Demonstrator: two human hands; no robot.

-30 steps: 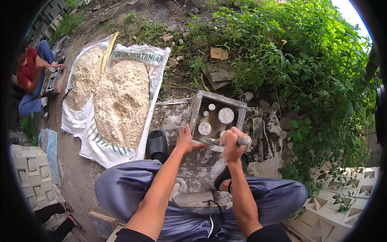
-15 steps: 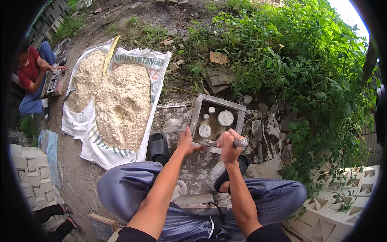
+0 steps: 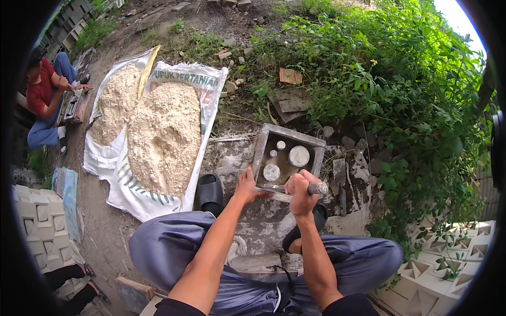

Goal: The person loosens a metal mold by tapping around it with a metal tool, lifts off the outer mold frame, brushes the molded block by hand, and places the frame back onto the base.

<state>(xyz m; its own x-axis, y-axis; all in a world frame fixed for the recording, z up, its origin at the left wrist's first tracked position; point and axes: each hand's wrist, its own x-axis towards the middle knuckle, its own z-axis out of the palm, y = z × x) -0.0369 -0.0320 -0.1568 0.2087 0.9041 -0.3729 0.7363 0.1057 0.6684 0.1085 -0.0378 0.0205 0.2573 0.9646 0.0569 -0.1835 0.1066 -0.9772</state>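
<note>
A grey square mould box [image 3: 262, 152] sits on the ground before me, with several round pale-topped cylinders of different sizes inside, the largest [image 3: 299, 156] at its right. My left hand [image 3: 246, 188] holds the box's near left corner, fingers along the left wall and thumb toward the near wall. In a fist at the near wall, my right hand [image 3: 301, 193] grips a tool by its thick round handle [image 3: 318, 188]. A narrow metal part of the tool [image 3: 272, 187] shows left of the fist, along the near rim; its exact kind I cannot make out.
Left of the box, pale powder [image 3: 166, 139] is heaped on a flattened white sack [image 3: 126, 197]. A person in red [image 3: 47, 89] sits at far left. Green plants [image 3: 390, 95] crowd the right. Patterned pale blocks [image 3: 443, 253] stand at lower right, others [image 3: 39, 218] at left.
The whole view has shifted slightly, moving the scene a little right and down. Both hands keep their places at the box, and the right still grips the tool.
</note>
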